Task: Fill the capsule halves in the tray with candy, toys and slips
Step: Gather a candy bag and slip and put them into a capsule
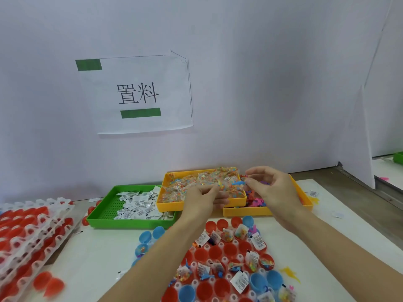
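1. Tabletop, white and flat, is running up to a pale paper-covered wall, where a taped sheet is showing two printed characters and two green strips.
2. Counting bins at the back: three. One green bin is holding white printed slips, one yellow bin is brimming with clear candy packets, and a second yellow bin, partly under the first, is showing pink and purple toys.
3. Two hands are working over the yellow bins. The left hand is curling its fingers into the candy packets, though what it grips is too blurred to tell.
4. The right hand is pinching a small blue toy between thumb and fingertip, above the candy.
5. Nearest the camera, the capsule tray is sitting under both forearms, with red and blue halves in its holes; several are already carrying slips, candy and toys, others are bare. The arms are hiding its left part.
6. Off to the left, stacked white trays of red halves are leaning, with loose red halves just beside them.
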